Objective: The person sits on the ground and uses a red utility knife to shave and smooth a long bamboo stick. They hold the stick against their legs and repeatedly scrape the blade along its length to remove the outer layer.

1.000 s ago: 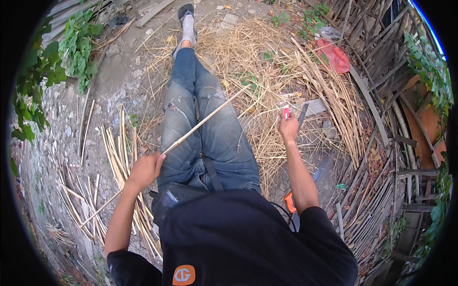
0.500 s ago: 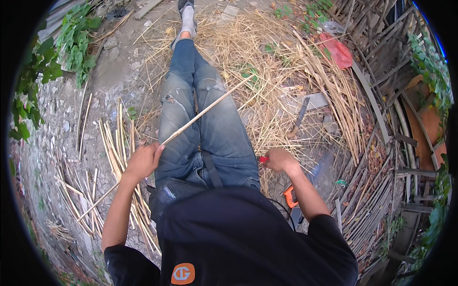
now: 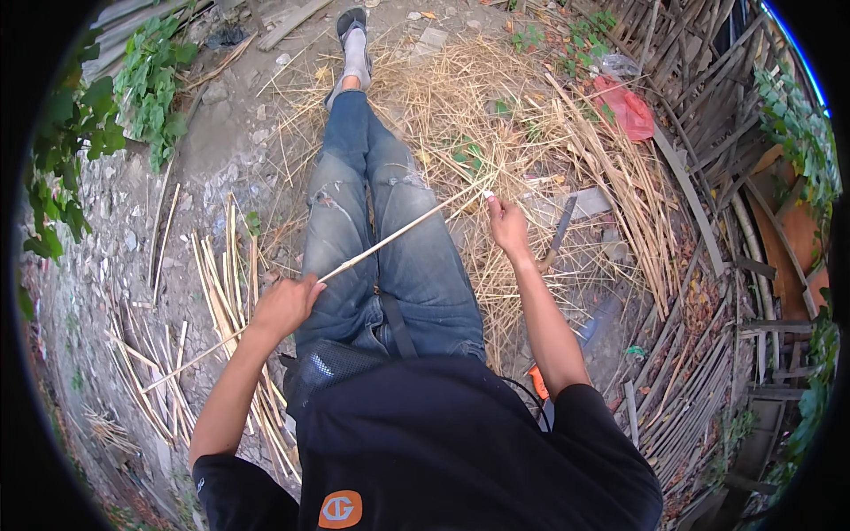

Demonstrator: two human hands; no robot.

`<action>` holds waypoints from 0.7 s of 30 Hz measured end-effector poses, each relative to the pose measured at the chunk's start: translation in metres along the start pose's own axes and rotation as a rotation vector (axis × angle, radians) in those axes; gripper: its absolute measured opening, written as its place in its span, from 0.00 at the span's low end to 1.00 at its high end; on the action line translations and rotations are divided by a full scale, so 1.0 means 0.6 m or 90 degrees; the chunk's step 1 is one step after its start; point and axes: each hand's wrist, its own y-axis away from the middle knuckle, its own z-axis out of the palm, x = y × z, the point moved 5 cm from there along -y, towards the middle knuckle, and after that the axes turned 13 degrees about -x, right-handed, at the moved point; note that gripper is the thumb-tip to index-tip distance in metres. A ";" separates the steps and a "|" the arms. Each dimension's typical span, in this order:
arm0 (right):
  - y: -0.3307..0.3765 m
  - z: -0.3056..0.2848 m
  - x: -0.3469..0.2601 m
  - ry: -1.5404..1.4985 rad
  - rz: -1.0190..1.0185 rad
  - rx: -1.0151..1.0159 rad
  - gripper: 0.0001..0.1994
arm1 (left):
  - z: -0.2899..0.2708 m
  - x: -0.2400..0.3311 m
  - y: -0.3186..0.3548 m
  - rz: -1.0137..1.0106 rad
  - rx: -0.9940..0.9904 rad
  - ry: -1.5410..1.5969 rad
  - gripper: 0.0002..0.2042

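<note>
My left hand [image 3: 288, 305] is closed round a long thin bamboo stick [image 3: 390, 239], which slants across my thighs. Its far end points up to the right; the other end runs back past my left forearm. My right hand [image 3: 509, 228] is closed near that far end, just beyond my right knee. A small bright tip pokes out at its fingertips, close to the stick; the rest of what it grips is hidden. Beside the right wrist, a long dark blade with a wooden handle [image 3: 549, 258] lies on the ground.
Split bamboo sticks [image 3: 217, 288] lie in a bundle at my left. Dry shavings [image 3: 443, 88] cover the ground ahead, with longer strips [image 3: 624, 199] to the right. An orange-handled saw [image 3: 538, 382] is partly behind my right arm. Beyond lies a red plastic bag [image 3: 627, 111].
My right hand has moved forward from beside my right hip to the stick's far end. The red thing at its fingers no longer shows. My left hand and the stick have shifted slightly right.
</note>
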 end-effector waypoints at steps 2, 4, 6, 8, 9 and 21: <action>-0.026 0.000 0.006 0.036 0.018 0.000 0.30 | 0.003 -0.007 0.005 -0.013 -0.011 -0.005 0.18; -0.047 -0.001 0.000 0.054 0.033 -0.005 0.30 | 0.004 -0.010 0.006 -0.027 -0.031 -0.005 0.18; -0.063 -0.003 -0.006 0.065 0.044 -0.014 0.30 | 0.004 -0.011 0.007 -0.041 -0.058 0.000 0.18; -0.073 -0.002 -0.013 0.068 0.052 -0.025 0.30 | 0.007 -0.013 0.007 -0.027 -0.044 0.005 0.18; -0.073 0.004 -0.007 0.072 0.052 -0.040 0.30 | 0.007 -0.011 0.004 -0.016 -0.038 0.008 0.18; -0.006 0.074 -0.025 -0.027 0.037 -0.078 0.29 | -0.003 0.001 -0.003 -0.019 -0.049 -0.014 0.20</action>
